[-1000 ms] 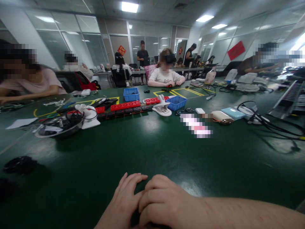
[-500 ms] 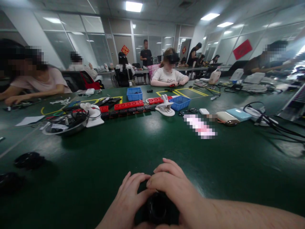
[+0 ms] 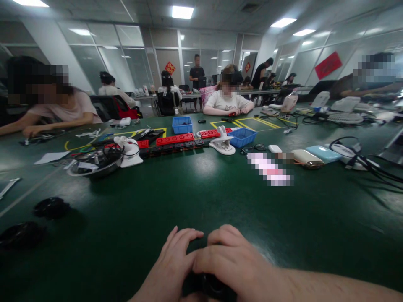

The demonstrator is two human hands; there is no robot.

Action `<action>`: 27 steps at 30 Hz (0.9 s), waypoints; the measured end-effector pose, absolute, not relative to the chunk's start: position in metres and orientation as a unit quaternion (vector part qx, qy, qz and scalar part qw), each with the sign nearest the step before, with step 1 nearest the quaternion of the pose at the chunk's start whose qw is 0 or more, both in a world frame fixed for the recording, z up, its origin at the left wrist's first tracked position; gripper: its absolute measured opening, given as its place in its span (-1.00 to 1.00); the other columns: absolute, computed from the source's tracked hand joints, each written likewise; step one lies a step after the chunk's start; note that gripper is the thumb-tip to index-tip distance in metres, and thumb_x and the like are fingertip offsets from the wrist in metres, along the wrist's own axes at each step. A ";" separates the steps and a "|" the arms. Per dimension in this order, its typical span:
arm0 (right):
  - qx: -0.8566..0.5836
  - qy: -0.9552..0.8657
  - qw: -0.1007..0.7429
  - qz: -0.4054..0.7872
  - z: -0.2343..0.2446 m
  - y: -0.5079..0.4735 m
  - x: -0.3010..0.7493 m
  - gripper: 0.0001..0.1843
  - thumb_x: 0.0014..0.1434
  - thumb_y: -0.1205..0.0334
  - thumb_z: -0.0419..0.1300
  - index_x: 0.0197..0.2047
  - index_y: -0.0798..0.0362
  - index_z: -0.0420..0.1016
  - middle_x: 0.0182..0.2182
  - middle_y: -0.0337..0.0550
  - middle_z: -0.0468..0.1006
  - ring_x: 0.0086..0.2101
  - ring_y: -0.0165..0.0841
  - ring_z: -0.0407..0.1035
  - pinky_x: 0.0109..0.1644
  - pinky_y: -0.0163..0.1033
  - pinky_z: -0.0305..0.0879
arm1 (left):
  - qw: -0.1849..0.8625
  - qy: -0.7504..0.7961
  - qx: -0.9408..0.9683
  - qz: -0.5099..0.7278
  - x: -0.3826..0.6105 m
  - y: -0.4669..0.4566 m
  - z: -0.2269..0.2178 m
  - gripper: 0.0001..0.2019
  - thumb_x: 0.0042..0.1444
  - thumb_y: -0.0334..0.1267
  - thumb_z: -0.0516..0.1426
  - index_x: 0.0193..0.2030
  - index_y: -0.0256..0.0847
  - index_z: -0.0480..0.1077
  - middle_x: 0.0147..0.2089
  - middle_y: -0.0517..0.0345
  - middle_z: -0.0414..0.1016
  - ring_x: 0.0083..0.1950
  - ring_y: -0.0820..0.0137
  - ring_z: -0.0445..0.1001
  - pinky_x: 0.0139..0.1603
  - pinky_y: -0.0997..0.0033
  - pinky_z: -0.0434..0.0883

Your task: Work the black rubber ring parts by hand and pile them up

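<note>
At the bottom edge of the view, both hands are around a glossy black ring-shaped part (image 3: pixel 215 285), mostly covered by fingers. My right hand (image 3: pixel 233 260) is closed over its top, fingers bent and pressed together. From the other side, my left hand (image 3: pixel 178 258) curves around it, fingers extended forward and slightly bent, thumb meeting the right fingers at the part. The lower side of the part is hidden. Two similar black coiled pieces, one farther (image 3: pixel 51 207) and one nearer (image 3: pixel 22 235), lie on the green table (image 3: pixel 151 201) at the left.
A metal bowl (image 3: pixel 94 171) with dark parts stands beside a white clip stand (image 3: pixel 129 157). Across the middle run red-and-black blocks (image 3: pixel 174 140), a white clamp (image 3: pixel 222 144) and blue bins (image 3: pixel 242 137). Power banks (image 3: pixel 308 158) and cables lie right. Co-workers sit around.
My right fingers have bent down and drawn nearer over the black part, covering more of it. My view has shifted slightly left.
</note>
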State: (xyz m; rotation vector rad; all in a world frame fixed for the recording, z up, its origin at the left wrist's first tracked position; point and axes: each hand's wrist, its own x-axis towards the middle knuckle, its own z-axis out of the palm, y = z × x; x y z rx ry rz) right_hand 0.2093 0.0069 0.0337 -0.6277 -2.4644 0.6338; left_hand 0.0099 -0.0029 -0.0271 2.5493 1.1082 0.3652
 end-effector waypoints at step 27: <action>-0.262 -0.920 0.224 0.187 0.033 0.002 0.209 -0.79 0.00 0.18 0.17 -0.24 0.03 0.39 -0.29 -0.22 0.49 -0.23 -0.32 0.24 -0.16 -0.19 0.10 | 0.179 0.392 0.892 0.138 0.014 -0.005 -0.018 -0.48 -0.05 0.00 0.17 0.08 -0.01 0.29 0.13 0.00 0.26 0.15 0.01 0.23 0.12 -0.33 0.09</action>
